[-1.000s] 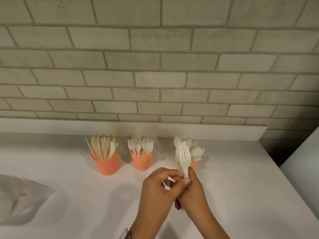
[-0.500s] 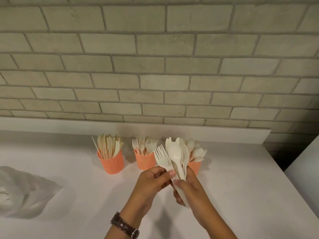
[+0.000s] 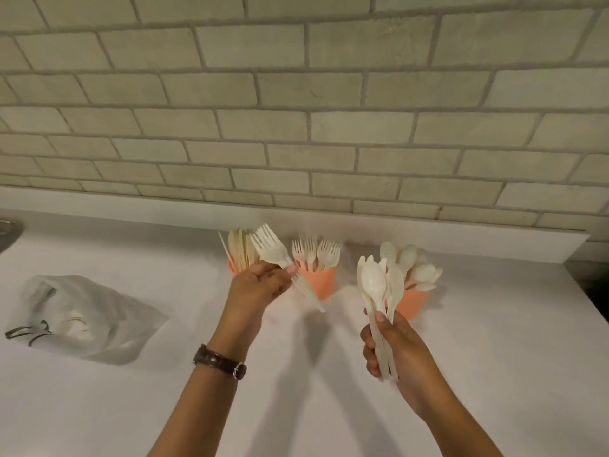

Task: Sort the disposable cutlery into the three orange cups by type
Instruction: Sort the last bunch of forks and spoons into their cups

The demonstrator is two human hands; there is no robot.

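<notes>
Three orange cups stand in a row near the back wall. The left cup (image 3: pixel 232 267) holds knives and is mostly hidden behind my left hand. The middle cup (image 3: pixel 324 281) holds forks, the right cup (image 3: pixel 413 300) holds spoons. My left hand (image 3: pixel 260 285) pinches a white plastic fork (image 3: pixel 275 252) by its handle, in front of the left and middle cups. My right hand (image 3: pixel 392 344) grips a bunch of spoons (image 3: pixel 379 288), held upright just in front of the spoon cup.
A crumpled clear plastic bag (image 3: pixel 85 316) with a few pieces inside lies on the white counter (image 3: pixel 494 357) at the left. The brick wall rises behind the cups. The counter's right edge (image 3: pixel 580 291) drops off near the spoon cup.
My hands were together on one bundle of cutlery. They have pulled apart: the left took a fork leftward, the right keeps the spoons.
</notes>
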